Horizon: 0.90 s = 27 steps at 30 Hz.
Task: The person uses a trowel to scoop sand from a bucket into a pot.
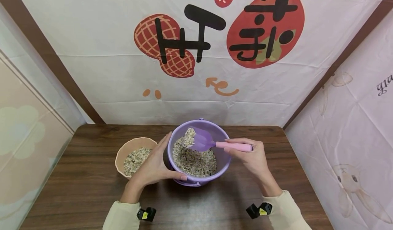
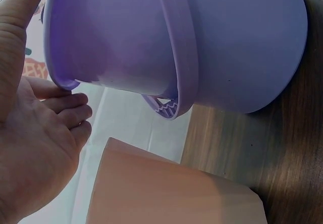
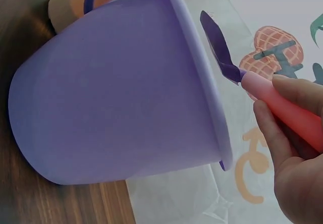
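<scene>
Two containers stand near each other on one wooden table [image 1: 86,185]: one purple bucket [image 1: 216,132] and, to its left, one peach bowl [image 1: 124,149]. Flakes lie in three places: a broad layer [image 1: 194,163] in the bucket, another layer [image 1: 136,160] in the bowl, and one small heap [image 1: 188,138] toward the tip of a shovel. There is one shovel [image 1: 202,142], its purple blade above the bucket's mouth, clear of the rim. The right hand [image 1: 250,155] pinches its pink handle between thumb and fingers. The left hand [image 1: 156,167] rests spread against the bucket's rim, thumb along the near side. Two black devices [image 1: 150,214] sit at the wrists, one on each.
</scene>
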Tool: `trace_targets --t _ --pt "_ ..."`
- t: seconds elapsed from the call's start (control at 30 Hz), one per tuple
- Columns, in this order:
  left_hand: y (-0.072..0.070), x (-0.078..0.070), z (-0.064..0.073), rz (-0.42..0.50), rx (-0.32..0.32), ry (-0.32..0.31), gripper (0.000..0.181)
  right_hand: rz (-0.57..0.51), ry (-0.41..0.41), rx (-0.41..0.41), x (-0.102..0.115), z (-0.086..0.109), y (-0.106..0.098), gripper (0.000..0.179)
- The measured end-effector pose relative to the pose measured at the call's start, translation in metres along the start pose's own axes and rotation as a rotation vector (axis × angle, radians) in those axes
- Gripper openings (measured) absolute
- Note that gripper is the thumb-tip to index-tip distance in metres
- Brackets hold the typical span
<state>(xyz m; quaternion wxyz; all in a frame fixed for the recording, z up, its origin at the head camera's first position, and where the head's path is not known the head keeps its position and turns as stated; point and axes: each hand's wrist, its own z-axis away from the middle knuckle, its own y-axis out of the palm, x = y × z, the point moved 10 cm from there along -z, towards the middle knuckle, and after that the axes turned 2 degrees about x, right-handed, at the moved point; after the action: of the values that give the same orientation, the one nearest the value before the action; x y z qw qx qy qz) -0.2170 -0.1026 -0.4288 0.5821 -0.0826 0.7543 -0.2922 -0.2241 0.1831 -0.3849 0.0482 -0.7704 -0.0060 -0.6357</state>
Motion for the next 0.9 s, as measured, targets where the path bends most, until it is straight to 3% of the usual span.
trace_targets --t 0.67,0.9 --pt "-0.001 0.003 0.003 -0.03 0.001 -0.044 0.151 -0.01 0.0 -0.006 0.001 0.006 -0.008 0.032" --pt "-0.012 0.008 0.013 -0.065 -0.015 -0.08 0.148 -0.005 0.005 -0.009 0.0 0.005 -0.009 0.032"
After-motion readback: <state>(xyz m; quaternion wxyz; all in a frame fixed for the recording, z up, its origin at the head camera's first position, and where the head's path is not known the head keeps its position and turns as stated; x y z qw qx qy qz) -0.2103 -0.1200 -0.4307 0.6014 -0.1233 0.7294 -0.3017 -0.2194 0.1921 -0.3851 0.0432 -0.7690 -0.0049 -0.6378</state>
